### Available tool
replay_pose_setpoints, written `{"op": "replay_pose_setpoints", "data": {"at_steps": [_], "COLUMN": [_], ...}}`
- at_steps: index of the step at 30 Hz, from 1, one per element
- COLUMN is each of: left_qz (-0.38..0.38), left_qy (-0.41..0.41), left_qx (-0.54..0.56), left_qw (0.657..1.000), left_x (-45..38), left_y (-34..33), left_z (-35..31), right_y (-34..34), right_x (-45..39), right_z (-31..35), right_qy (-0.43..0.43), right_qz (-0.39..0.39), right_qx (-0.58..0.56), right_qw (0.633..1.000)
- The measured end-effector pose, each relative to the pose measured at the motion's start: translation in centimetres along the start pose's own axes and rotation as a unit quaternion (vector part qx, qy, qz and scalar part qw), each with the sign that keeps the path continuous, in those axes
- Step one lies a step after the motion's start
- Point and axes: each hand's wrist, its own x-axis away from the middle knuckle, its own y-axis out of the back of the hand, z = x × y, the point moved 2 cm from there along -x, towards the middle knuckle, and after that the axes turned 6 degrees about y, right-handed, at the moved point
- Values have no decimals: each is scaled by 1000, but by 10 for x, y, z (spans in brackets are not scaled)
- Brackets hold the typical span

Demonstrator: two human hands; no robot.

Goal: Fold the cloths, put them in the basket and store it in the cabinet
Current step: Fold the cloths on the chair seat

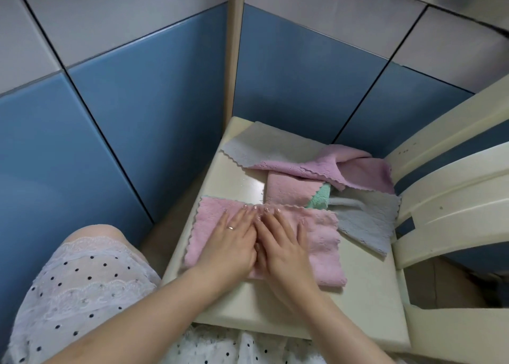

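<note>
On the cream seat: chair (366, 289) of pale plastic, set in a corner of blue and grey wall tiles (170, 93), strewn with small cloths.
Nearest cloth: pink cloth (319, 242), spread flat at the front of the seat, scalloped edges showing on its left and far sides.
Left hand: left hand (228, 242) laid palm down on the left half of the pink cloth, fingers straight and relaxed, pressing rather than grasping; ring on one finger.
Right hand: right hand (283, 245) flat just beside the left, thumbs touching or nearly so, fingers extended toward the far edge of the same cloth, nothing clasped.
Behind the hands: folded pink cloth (289, 191), a neat rectangle, overlapping a green cloth (321, 198) of which only a corner peeks out.
Far side: rumpled pink cloth (355, 168) draped over a grey cloth (248, 148) that reaches toward the back left corner.
Right side: second grey cloth (363, 220), loosely crumpled, tucked partly under the spread pink one.
Foreground: white dotted dress (82, 281) over the knees, lower left.
Chair back: curved cream slats at right.
</note>
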Motion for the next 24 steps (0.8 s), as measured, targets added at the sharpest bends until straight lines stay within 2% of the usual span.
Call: {"op": "replay_pose_setpoints", "data": {"at_steps": [3,5,8,10,12,13,15,18,22,24], "left_qz": [8,41,54,50,15,-18,-65,-106,-75,-83], "left_qy": [22,43,56,55,54,53,61,78,100,107], "left_qx": [-23,-18,-31,-21,-1,29,111,166,190,202], "left_qw": [999,998,996,997,998,998,990,977,974,970], "left_x": [-3,-4,-4,-4,-3,-3,-1,4,8,10], "left_y": [-5,-2,-3,0,6,8,17,28,28,27], "left_z": [13,24,37,41,42,44,44,42,47,51], "right_y": [-3,3,13,23,32,35,37,38,34,34], "right_x": [3,7,18,15,-1,-15,-43,-77,-98,-102], "right_z": [-20,-37,-63,-66,-61,-57,-47,-28,-20,-19], "right_qy": [-38,-55,-82,-77,-61,-52,-28,14,9,9], "right_qz": [82,134,166,150,70,31,15,100,242,259], "right_qx": [40,73,73,75,46,18,-3,54,100,70], "right_qw": [995,987,980,983,995,998,999,993,965,963]}}
